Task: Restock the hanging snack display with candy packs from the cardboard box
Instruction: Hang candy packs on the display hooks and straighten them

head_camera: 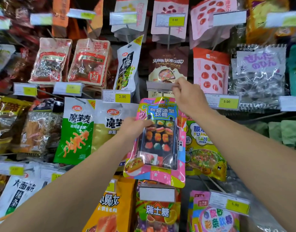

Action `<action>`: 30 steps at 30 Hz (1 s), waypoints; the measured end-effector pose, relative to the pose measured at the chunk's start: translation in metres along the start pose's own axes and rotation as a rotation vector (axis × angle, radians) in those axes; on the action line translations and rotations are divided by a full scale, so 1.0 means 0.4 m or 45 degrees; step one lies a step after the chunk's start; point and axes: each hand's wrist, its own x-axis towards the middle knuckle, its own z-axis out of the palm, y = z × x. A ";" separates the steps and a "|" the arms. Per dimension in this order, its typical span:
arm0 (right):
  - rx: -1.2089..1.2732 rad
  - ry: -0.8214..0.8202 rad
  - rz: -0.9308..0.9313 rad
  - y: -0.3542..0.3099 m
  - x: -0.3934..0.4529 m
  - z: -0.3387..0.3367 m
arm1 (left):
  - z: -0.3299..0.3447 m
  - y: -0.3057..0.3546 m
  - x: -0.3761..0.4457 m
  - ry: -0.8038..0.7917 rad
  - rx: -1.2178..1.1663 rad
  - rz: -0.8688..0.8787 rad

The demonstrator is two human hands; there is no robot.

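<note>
A pink and yellow candy pack point(160, 144) with a clear window of gummy shapes hangs in the middle of the display, its top hole at a peg. My left hand point(134, 126) grips the pack's left edge. My right hand point(187, 96) is above it, fingers pinched on the grey price-tag holder point(159, 87) at the peg's tip, which is tilted up. The cardboard box is out of view.
Snack bags hang on pegs all around: green and white konjac packs point(77, 131) at left, a brown candy pouch point(167, 64) behind the tag, a yellow sour-candy bag point(204, 148) at right. Yellow price labels point(122, 96) jut out at the peg ends.
</note>
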 end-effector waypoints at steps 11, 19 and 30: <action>0.105 -0.033 -0.036 -0.008 -0.025 -0.015 | -0.003 -0.027 0.027 -0.008 0.055 -0.071; 0.031 -0.067 -0.132 0.014 -0.094 0.009 | -0.005 -0.097 0.061 0.051 0.273 -0.018; -0.009 -0.180 0.420 0.000 -0.331 0.088 | -0.063 -0.189 -0.020 -0.253 0.324 -0.247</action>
